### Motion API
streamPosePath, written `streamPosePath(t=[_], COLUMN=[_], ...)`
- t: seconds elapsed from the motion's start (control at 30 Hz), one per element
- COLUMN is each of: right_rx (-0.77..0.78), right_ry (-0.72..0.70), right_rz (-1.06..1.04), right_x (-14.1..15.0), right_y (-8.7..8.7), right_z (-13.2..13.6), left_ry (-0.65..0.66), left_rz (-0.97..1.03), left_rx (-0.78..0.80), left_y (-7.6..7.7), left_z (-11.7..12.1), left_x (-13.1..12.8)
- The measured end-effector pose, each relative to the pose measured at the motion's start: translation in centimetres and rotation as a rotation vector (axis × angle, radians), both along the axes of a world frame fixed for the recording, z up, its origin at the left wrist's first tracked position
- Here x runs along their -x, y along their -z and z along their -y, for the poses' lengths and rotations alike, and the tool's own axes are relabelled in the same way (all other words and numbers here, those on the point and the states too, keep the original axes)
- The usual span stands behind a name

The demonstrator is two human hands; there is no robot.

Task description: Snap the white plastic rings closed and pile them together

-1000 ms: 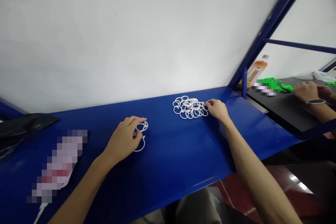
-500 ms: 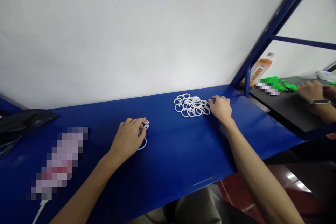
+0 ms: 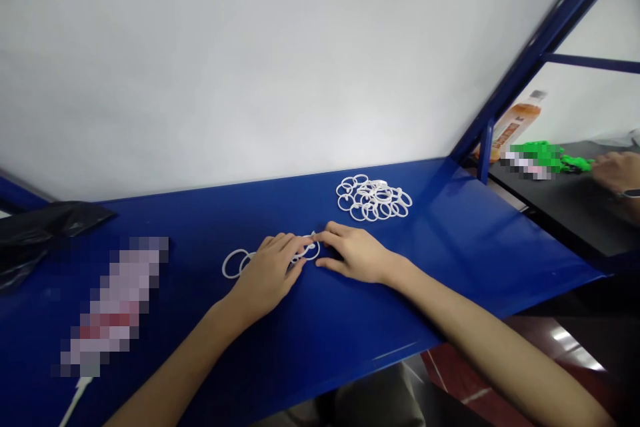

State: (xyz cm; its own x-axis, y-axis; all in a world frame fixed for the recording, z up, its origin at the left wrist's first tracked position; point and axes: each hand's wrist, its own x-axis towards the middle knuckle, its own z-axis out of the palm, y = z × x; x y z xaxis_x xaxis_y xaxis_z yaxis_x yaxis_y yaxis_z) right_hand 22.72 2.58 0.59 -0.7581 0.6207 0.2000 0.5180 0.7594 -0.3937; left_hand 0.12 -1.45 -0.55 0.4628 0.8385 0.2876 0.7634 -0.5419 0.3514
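Note:
Several thin white plastic rings with small tabs lie partly under my left hand on the blue table. My left fingers and thumb are closed on these rings, and the palm hides part of them. Against the right end of the group, my right hand has its index finger and thumb at the edges of one ring; its other fingers are curled. Farther back on the right lies a loose pile of similar white rings, which neither hand touches.
At the left are a black plastic bag and a blurred pinkish item with a white cable. A blue frame post stands at right. Beyond it are a bottle, green pieces and another person's hand.
My right hand has moved left and nearer from the ring pile to the rings at my left hand. My left hand has shifted slightly right, and more rings show to its left.

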Motion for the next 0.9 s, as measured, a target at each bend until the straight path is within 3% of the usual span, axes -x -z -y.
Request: streamPosePath(t=[0.2, 0.47, 0.8, 0.9], right_rx=[0.003, 0.034, 0.096, 0.106], right_ry=[0.066, 0.047, 0.025, -0.024], right_rz=[0.037, -0.006, -0.179, -0.241], right_x=[-0.56, -0.76, -0.33, -0.01], right_y=[-0.03, 0.01, 0.3, 0.17], right_z=[-0.49, -0.6, -0.24, 0.15], left_ry=[-0.117, -0.216, -0.208, -0.13], left_rz=[-0.014, -0.111, -0.112, -0.072], left_rx=[-0.126, -0.134, -0.157, -0.151], left_y=[0.0, -0.15, -0.03, -0.14], left_z=[-0.37, -0.43, -0.05, 0.12], left_x=[0.57, 0.43, 0.43, 0.35])
